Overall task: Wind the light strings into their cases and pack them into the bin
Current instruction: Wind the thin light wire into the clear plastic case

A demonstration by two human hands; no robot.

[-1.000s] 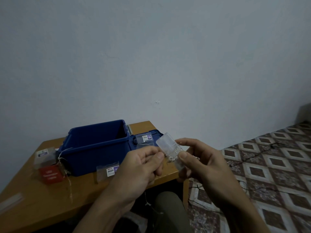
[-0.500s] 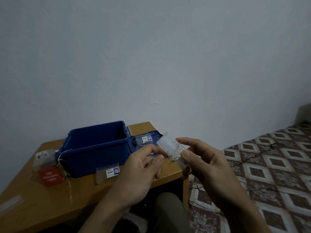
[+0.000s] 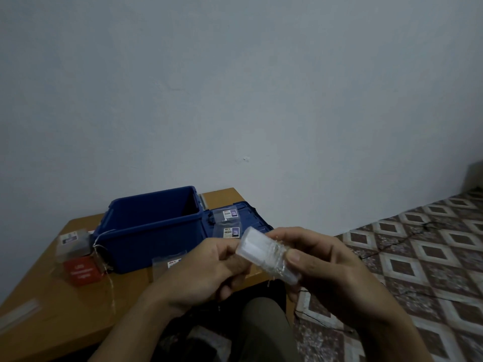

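My right hand (image 3: 337, 267) grips a clear plastic case (image 3: 264, 253) with thin wire light string (image 3: 277, 259) wound around its middle, thumb on the near end. My left hand (image 3: 209, 270) is curled just left of the case, fingertips at its far end; what they pinch is hidden. The open blue bin (image 3: 154, 231) stands on the wooden table (image 3: 52, 314) behind my hands. Its lid (image 3: 251, 218) lies to the right with two labelled clear bags (image 3: 230, 220) on it.
A clear box on a red box (image 3: 81, 270) with loose wire (image 3: 109, 283) trailing from it sits left of the bin. Another labelled bag (image 3: 170, 265) lies in front of the bin. Dark cables (image 3: 392, 246) run over the patterned floor on the right.
The case has turned slightly in my right hand and both hands have shifted a little lower and closer together; more wire sits around the case.
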